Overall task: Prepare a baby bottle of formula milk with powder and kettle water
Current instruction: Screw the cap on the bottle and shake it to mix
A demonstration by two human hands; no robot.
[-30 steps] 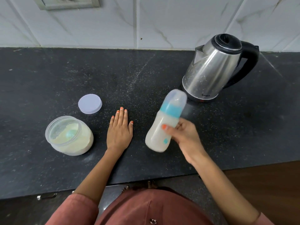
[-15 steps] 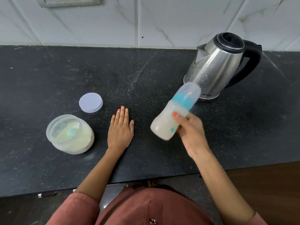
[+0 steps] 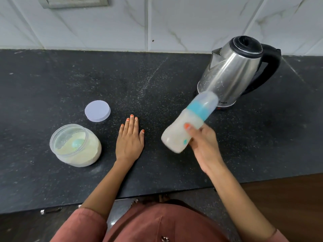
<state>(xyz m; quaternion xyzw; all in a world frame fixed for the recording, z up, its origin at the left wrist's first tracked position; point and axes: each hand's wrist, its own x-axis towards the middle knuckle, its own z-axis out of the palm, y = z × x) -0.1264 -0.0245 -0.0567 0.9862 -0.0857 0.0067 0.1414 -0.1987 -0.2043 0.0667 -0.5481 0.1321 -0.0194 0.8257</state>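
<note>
My right hand [image 3: 203, 143] grips a baby bottle [image 3: 181, 129] full of milky liquid, with a blue collar and a clear cap. The bottle is in the air, tilted with its cap toward the steel kettle [image 3: 232, 74] at the back right, and it is blurred. My left hand [image 3: 129, 139] lies flat on the black counter [image 3: 157, 81], fingers straight. An open clear jar of formula powder [image 3: 75, 145] stands to the left of that hand, with a pale blue scoop inside. The jar's round white lid [image 3: 97, 110] lies behind it.
The kettle has a black lid and handle and stands on its base near the tiled wall. A wall socket [image 3: 75, 1] is at the top left. The counter's front edge runs just before my body, with a drawer handle [image 3: 50, 210] below it.
The bottle in my right hand swung from nearly upright to tilted and shifted right toward the kettle. My left hand stayed flat on the counter.
</note>
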